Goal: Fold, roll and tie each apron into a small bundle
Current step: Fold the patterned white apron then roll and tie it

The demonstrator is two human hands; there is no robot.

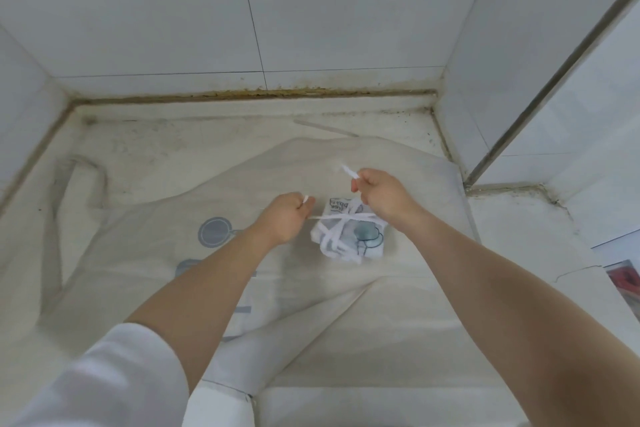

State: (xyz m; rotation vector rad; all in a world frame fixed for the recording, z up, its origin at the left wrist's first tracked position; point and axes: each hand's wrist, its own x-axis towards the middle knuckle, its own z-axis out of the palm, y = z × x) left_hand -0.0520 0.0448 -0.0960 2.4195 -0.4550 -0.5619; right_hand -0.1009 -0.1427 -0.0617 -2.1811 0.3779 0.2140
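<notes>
While both hands draw the strap ends apart, the small apron bundle [348, 234] sits on a spread apron in a tiled corner.

Wrapped crosswise in white strap [341, 217], the bundle lies on the pale spread apron [166, 204], just beside and partly under the right hand [379, 196], with its blue printed drawing facing up. The left hand [285, 218] has its fingers curled round one strap end, which runs taut from the fist to the crossing on top of the bundle. The right hand pinches the other end, whose tip sticks up past the thumb. A blue ring print shows on the spread apron near the left wrist. The cloth covers a stained whitish tabletop [519, 236] ringed by white tiled walls [311, 10], with grime along the back seam.
</notes>
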